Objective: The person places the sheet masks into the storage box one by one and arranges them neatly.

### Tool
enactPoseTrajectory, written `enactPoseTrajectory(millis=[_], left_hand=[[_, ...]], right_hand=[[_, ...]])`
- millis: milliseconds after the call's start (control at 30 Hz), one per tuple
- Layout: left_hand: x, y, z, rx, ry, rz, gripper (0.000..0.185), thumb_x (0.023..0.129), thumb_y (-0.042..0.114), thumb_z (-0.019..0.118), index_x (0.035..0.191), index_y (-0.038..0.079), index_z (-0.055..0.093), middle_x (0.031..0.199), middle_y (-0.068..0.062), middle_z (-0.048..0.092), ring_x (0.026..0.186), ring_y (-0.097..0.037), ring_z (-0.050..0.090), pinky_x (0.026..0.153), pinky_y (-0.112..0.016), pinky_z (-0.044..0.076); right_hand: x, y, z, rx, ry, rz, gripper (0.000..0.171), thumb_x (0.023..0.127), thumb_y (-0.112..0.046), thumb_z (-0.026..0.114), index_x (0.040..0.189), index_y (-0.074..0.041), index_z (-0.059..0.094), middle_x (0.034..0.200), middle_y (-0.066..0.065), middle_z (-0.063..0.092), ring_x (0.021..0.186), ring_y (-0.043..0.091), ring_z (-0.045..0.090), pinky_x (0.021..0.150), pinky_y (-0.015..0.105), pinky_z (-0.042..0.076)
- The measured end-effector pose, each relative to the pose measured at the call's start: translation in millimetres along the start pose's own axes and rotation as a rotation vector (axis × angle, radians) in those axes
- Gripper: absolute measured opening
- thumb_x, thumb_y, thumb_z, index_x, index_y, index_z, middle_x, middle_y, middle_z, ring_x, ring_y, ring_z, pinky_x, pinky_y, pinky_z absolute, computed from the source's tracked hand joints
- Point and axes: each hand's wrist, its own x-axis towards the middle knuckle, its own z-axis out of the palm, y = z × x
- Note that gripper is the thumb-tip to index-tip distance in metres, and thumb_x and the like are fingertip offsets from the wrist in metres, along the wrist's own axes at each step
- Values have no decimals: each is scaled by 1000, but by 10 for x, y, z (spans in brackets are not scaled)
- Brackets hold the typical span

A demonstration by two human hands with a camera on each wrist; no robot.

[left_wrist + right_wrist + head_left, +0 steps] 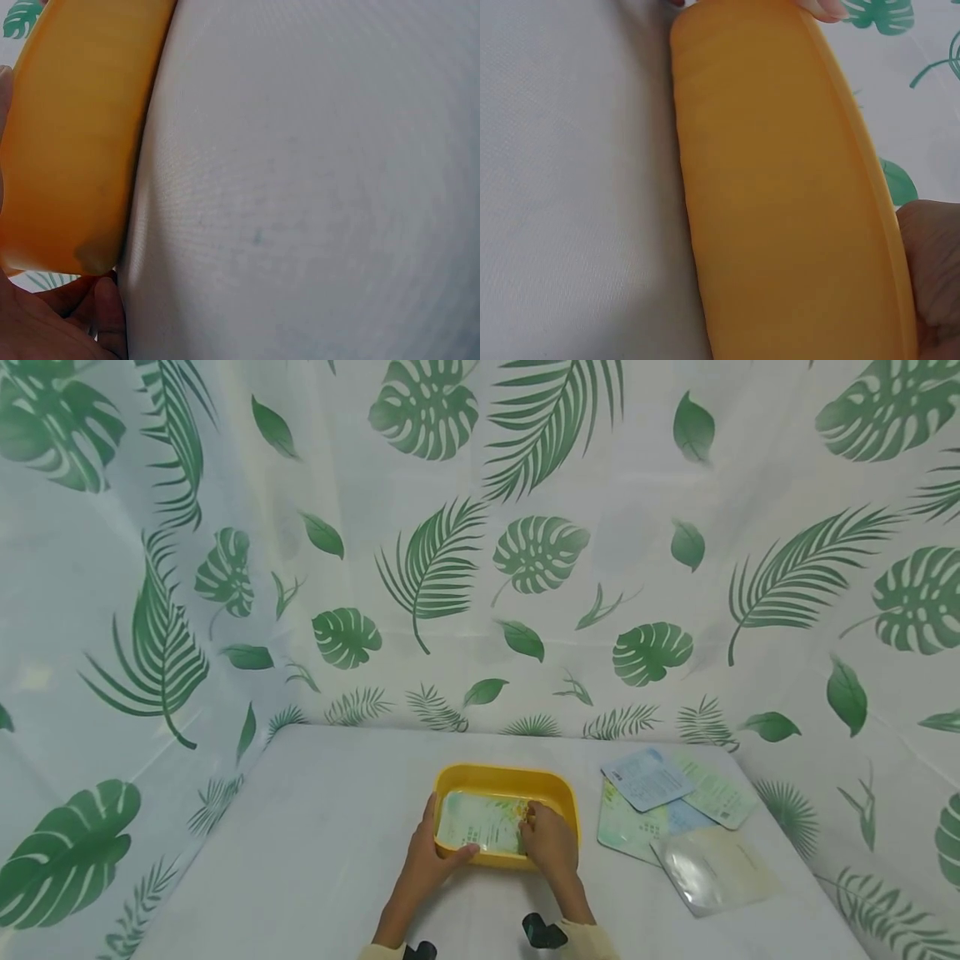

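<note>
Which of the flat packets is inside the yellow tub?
Only the green-white packet under both hands lies in the yellow tub. The other packets lie on the table to the tub's right, overlapping.

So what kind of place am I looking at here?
Most likely a staged tabletop recording booth, not a home or shop. A leaf-print curtain walls in a white-covered table on three sides, and the only items are a yellow tray and a few flat sachets beside it.
</note>
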Motion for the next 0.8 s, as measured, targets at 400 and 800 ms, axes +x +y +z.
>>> enactPoseTrajectory(millis=[400, 800], left_hand=[[-30, 1, -8, 2, -2, -20, 112, 76, 50, 79, 158, 17, 10, 155, -18, 34, 139, -38, 37, 111, -61, 32], [-19, 31, -19, -30, -14, -26, 111, 78, 49, 79, 159, 21, 7, 157, -15, 32, 141, -35, 36, 113, -60, 31]], right_hand=[[-29, 8, -6, -18, -31, -25, 30, 90, -19, 67, 117, -4, 67, 101, 8, 73, 70, 15, 54, 67, 34, 53], [7, 2, -25, -42, -62, -52, 24, 92, -20, 65, 110, -4, 66, 73, 0, 56, 60, 14, 46, 52, 25, 33]])
